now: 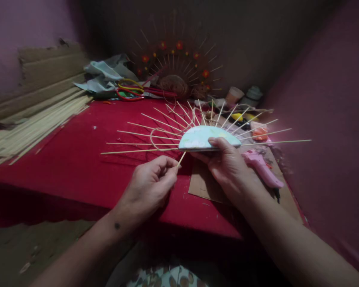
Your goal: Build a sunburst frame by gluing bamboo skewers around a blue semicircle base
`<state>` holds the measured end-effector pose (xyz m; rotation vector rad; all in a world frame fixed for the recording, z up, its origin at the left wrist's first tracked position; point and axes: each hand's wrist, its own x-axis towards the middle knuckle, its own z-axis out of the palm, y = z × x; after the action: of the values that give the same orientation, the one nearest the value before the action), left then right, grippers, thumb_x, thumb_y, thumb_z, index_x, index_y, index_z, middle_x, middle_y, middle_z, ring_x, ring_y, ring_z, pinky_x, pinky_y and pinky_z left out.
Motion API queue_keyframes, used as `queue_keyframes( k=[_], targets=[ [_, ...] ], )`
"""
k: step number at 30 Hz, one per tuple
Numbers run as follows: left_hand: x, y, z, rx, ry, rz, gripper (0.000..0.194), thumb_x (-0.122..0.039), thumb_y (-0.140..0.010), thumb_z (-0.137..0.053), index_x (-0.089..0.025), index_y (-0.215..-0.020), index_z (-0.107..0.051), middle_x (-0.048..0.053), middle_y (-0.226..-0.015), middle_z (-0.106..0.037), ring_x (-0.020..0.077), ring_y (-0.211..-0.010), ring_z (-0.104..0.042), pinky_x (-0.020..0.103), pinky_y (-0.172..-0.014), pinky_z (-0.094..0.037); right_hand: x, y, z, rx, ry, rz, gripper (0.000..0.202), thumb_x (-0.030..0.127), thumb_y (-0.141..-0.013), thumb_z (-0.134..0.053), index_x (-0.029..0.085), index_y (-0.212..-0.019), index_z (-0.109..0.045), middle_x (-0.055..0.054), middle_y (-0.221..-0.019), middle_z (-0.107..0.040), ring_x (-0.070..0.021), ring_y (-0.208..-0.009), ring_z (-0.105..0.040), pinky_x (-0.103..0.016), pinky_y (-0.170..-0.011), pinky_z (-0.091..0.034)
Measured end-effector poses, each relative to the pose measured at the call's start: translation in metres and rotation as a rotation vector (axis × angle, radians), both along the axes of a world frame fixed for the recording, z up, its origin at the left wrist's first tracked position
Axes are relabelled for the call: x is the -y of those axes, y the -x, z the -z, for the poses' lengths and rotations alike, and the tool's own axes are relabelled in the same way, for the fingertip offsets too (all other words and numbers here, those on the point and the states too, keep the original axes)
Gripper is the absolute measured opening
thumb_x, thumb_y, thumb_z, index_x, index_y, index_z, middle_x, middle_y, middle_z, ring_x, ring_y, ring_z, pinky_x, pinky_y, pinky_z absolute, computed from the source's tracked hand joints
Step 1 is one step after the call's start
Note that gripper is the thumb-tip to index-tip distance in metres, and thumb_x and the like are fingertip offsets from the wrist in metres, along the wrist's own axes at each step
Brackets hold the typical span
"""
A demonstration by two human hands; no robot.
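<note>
Half-disc with radiating sticks lies clamped between right hand's thumb and fingers, left hand pinching a stick.

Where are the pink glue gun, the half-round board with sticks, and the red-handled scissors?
Pink glue gun [265,171]: head view, on its handle.
Half-round board [197,137]: head view, on its pale blue face.
Red-handled scissors [126,98]: head view, on the lower rim of the red handle loop.
</note>
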<state>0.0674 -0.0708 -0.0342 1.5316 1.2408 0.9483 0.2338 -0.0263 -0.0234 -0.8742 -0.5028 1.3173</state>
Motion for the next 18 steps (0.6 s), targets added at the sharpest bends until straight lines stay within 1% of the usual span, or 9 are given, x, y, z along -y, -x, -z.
queue_keyframes(
  k=[2,5,7,9,13,18],
  targets=[
    [0.000,0.003,0.001,0.020,0.006,0.020,0.019,-0.035,-0.086,-0.051,-0.017,-0.086,-0.059,-0.007,-0.052,-0.045,0.0046,-0.038,-0.036,0.017,-0.038,-0.030,0.000,0.001,0.001,0.001,0.004,0.005,0.023,0.009,-0.060,-0.065,0.017,-0.079,-0.055,0.000,-0.074,-0.063,-0.0180,-0.073,-0.062,-0.043,-0.066,-0.062],
    [0.004,0.010,0.002,-0.034,-0.044,0.029,0.019,-0.034,-0.087,-0.052,-0.017,-0.086,-0.060,-0.007,-0.052,-0.045,0.0045,-0.039,-0.036,0.016,-0.039,-0.031,0.000,0.001,0.002,0.013,-0.004,-0.013,0.021,0.010,-0.061,-0.065,0.017,-0.079,-0.055,0.000,-0.074,-0.063,-0.0175,-0.072,-0.062,-0.042,-0.068,-0.062],
    [0.007,0.013,0.002,-0.076,-0.069,0.028,0.018,-0.033,-0.087,-0.052,-0.017,-0.085,-0.060,-0.006,-0.053,-0.047,0.0053,-0.042,-0.039,0.017,-0.041,-0.032,0.000,0.001,0.002,0.010,-0.011,-0.010,0.021,0.011,-0.061,-0.066,0.017,-0.077,-0.055,0.000,-0.073,-0.063,-0.0171,-0.072,-0.062,-0.042,-0.069,-0.062],
    [0.010,0.015,0.002,-0.127,-0.099,0.031,0.018,-0.033,-0.086,-0.053,-0.017,-0.084,-0.060,-0.003,-0.057,-0.053,0.0071,-0.048,-0.045,0.017,-0.043,-0.035,0.000,0.000,0.002,0.006,-0.013,0.009,0.020,0.011,-0.061,-0.066,0.017,-0.076,-0.055,0.001,-0.072,-0.062,-0.0170,-0.072,-0.062,-0.043,-0.069,-0.061],
    [0.011,0.013,0.001,-0.184,-0.160,0.025,0.018,-0.032,-0.086,-0.051,-0.016,-0.087,-0.061,0.001,-0.067,-0.063,0.0106,-0.057,-0.055,0.020,-0.049,-0.041,0.001,0.000,0.003,0.024,-0.033,-0.008,0.020,0.014,-0.062,-0.067,0.017,-0.078,-0.056,0.001,-0.071,-0.062,-0.0174,-0.074,-0.062,-0.044,-0.071,-0.061],
    [0.009,0.007,0.001,-0.234,-0.255,0.037,0.018,-0.030,-0.087,-0.050,-0.017,-0.091,-0.062,0.001,-0.069,-0.065,0.0103,-0.057,-0.057,0.020,-0.052,-0.042,0.002,0.001,0.004,0.019,-0.028,-0.024,0.020,0.013,-0.062,-0.067,0.017,-0.080,-0.058,0.000,-0.075,-0.063,-0.0171,-0.076,-0.061,-0.043,-0.072,-0.060]
  ],
)
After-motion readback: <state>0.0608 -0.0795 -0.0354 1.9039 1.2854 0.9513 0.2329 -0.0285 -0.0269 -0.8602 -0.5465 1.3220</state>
